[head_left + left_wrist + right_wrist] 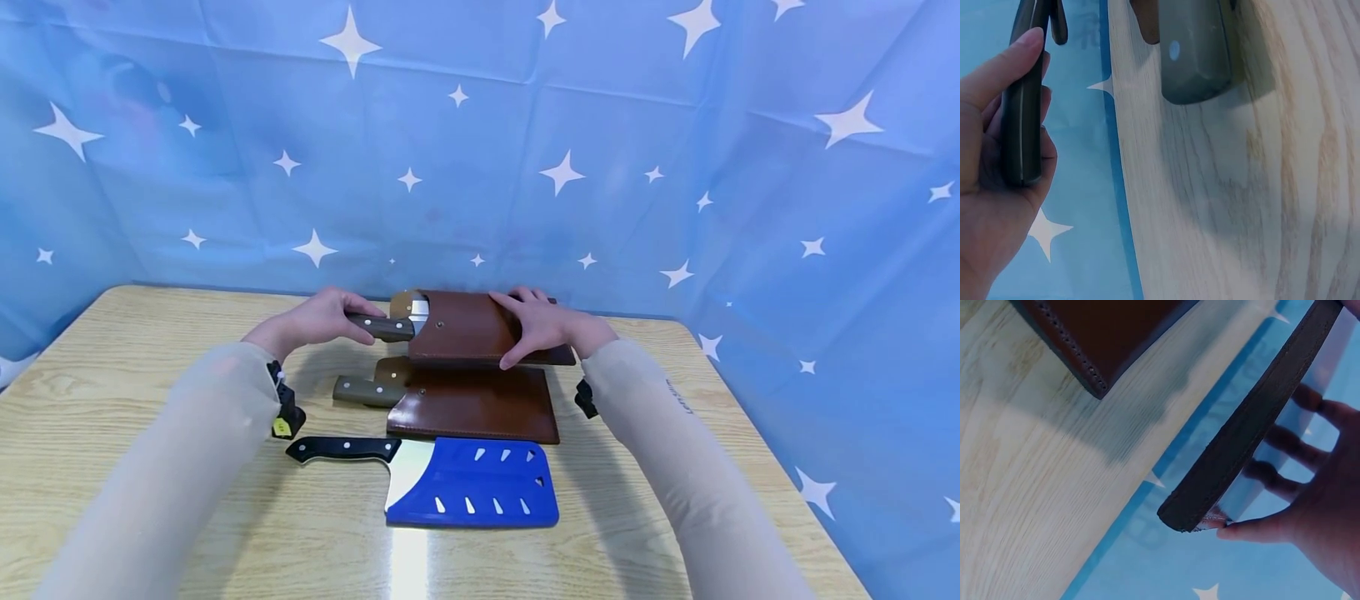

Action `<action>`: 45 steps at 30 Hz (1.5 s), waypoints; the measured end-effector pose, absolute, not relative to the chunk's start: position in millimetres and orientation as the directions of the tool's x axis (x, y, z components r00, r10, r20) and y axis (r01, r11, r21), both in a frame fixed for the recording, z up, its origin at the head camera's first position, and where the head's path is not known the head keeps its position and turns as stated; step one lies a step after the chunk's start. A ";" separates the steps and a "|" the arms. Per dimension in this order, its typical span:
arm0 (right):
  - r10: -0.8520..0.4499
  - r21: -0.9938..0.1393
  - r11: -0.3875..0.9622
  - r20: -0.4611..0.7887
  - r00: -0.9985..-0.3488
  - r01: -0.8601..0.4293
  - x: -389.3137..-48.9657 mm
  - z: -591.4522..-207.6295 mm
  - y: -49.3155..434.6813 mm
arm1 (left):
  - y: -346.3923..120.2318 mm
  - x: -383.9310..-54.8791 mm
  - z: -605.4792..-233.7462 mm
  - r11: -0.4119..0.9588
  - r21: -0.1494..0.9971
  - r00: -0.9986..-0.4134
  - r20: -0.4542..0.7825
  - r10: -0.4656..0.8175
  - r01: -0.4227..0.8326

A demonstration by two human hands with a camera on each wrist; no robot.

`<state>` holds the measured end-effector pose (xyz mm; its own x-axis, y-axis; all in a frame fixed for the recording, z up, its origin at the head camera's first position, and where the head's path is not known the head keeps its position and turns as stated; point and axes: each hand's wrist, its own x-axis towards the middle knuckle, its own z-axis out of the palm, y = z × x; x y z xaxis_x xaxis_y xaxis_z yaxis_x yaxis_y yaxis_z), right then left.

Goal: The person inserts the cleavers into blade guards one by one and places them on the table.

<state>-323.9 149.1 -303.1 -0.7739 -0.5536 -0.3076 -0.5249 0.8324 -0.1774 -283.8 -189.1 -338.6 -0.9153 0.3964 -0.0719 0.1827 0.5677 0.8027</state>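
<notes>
My left hand (pixel 322 318) grips the dark handle (pixel 388 328) of a cleaver, its fingers wrapped round it in the left wrist view. A strip of bright blade shows where the cleaver enters a brown leather sheath (pixel 461 325). My right hand (pixel 543 323) holds that sheath by its right part, thumb at the near edge and fingers over the top. In the right wrist view the sheath (pixel 1241 437) is seen edge-on, raised off the table. Nearer lies a second sheathed cleaver, its handle (pixel 367 392) pointing left from a brown sheath (pixel 480 404).
In front lies a third cleaver with a black handle (pixel 345 448) and a blue slotted blade guard (pixel 480 483). Everything is on a light wooden table (pixel 150 417). A blue star-patterned cloth (pixel 480 150) hangs behind the table and at its right.
</notes>
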 end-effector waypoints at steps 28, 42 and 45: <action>-0.572 -0.189 0.820 -0.287 -0.769 -0.540 -338.9 -313.9 127.8 | -174.8 -296.1 -340.4 0.550 0.802 -0.908 -0.024 0.419 0.232; -0.540 -0.263 0.840 -0.331 -0.774 -0.474 -351.2 -354.9 124.7 | -174.9 -313.2 -371.6 0.609 0.727 -0.894 0.015 0.447 0.317; -0.520 -0.280 0.851 -0.329 -0.788 -0.445 -352.4 -359.6 123.5 | -174.7 -317.2 -374.1 0.628 0.710 -0.898 0.012 0.441 0.318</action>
<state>-352.4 123.5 -359.6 -0.7881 -0.5203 -0.3289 -0.4448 0.8507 -0.2800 -317.2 -174.7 -374.1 -0.8975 0.4408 0.0121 0.3182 0.6284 0.7099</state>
